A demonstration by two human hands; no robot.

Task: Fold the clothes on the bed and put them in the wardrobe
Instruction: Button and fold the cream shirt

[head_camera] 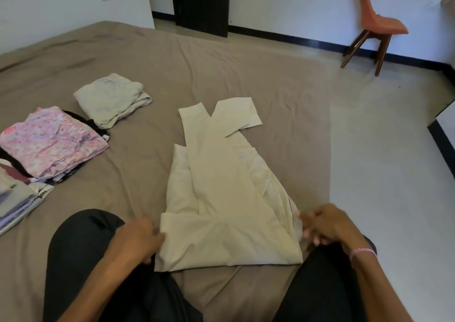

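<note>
Folding trousers point(221, 198), lower centre of frame on bed point(221, 58). Grips of left hand point(141, 238), right hand point(327, 225): each curled round waist corner (right slightly blurred). Judgement: lift both corners level, carry toward cuffs, keep legs stacked, smooth creases before pressing.

- Cream cotton trousers point(221, 198): plain pale yellow-cream.
- Taupe fitted bed sheet point(172, 58): plain grey-brown.
- Folded pale sage garment point(110, 98): plain.
- Folded pink floral top point(49, 141): pink and lilac speckle.
- Moulded plastic chair point(376, 18): coral seat, dark brown legs.
- Beaded wrist bracelet point(363, 251): pink.
</note>
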